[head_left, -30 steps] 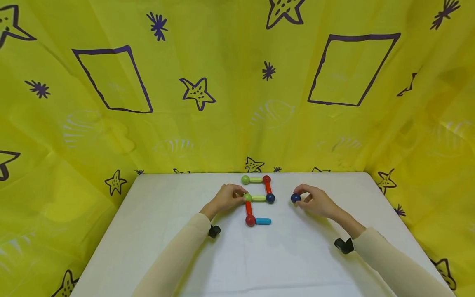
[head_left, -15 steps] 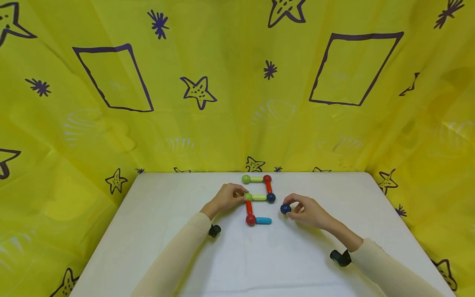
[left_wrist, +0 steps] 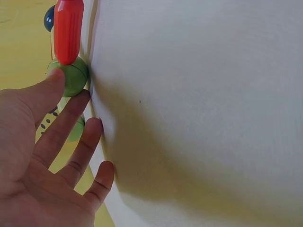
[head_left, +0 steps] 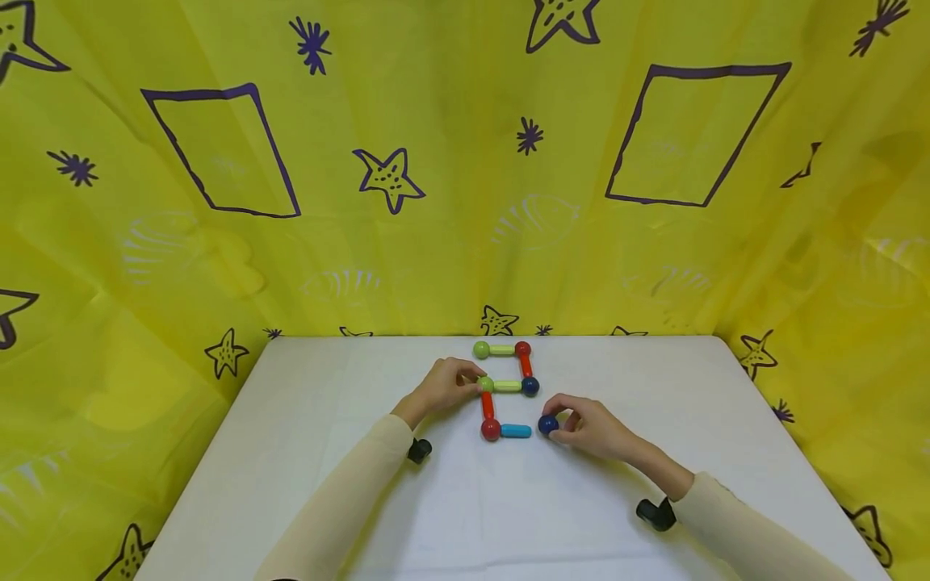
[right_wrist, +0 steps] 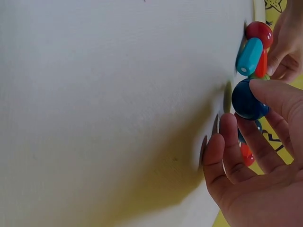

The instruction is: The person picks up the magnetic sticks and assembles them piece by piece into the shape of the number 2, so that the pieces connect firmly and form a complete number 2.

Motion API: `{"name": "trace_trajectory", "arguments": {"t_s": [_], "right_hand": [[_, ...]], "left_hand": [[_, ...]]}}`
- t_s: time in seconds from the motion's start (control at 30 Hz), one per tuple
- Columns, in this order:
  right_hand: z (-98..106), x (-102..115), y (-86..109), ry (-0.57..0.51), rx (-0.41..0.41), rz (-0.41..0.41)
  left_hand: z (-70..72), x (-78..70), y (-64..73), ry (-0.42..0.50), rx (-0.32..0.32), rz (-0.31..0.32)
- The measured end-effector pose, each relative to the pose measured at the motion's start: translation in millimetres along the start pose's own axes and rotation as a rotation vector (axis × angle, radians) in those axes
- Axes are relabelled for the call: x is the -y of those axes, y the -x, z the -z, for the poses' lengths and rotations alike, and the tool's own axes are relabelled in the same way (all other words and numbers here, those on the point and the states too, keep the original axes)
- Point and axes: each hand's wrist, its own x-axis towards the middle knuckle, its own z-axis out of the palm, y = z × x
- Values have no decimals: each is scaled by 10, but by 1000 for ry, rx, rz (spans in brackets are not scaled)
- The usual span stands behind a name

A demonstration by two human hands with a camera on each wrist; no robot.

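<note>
My right hand [head_left: 597, 428] pinches a dark blue ball [head_left: 548, 424] between thumb and fingers, a short gap away from the free end of a light blue rod [head_left: 517, 431]. That rod joins a red ball [head_left: 491, 429] at the near end of a zigzag chain of balls and rods. With thumb and fingertip my left hand [head_left: 445, 386] pinches the green ball [left_wrist: 75, 78] at the chain's left bend. A red rod [left_wrist: 68, 33] runs from this ball to the red ball. In the right wrist view the blue ball [right_wrist: 248, 100] partly covers the chain behind it.
From the held green ball a pale green rod [head_left: 508, 386] leads to another dark blue ball [head_left: 530, 386]. Beyond it are a red rod [head_left: 526, 366], a red ball [head_left: 522, 349] and a far green ball [head_left: 481, 349]. A yellow patterned curtain [head_left: 450, 242] surrounds the white table [head_left: 291, 452].
My right hand has carried its blue ball leftward and nearer to me, toward the light blue rod's end. The left hand has stayed on the green ball, and the chain looks unmoved.
</note>
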Motion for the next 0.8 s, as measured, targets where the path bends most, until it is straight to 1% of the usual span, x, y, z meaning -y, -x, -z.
{"name": "trace_trajectory", "arguments": {"t_s": [0.23,0.4,0.53,0.63,0.67,0.73,0.8], "right_hand": [[-45,-13,-18,3,11,-7],[-51,6,-25,22,8,-10],[-54,13,-28,34,7,-18],[-55,13,-28,40,5,-18],[-55,11,-27,39,5,-18],[-54,6,-27,41,3,-20],[-52,-1,-28,42,0,-24]], "left_hand": [[1,5,11,-6,-3,1],[12,-5,47,-5,4,12],[8,-51,80,-13,-24,8],[-13,-121,105,-21,-56,-18],[-23,-153,114,-29,-60,-35],[-51,-224,132,-59,-58,-71],[-83,-302,149,-103,-38,-114]]}}
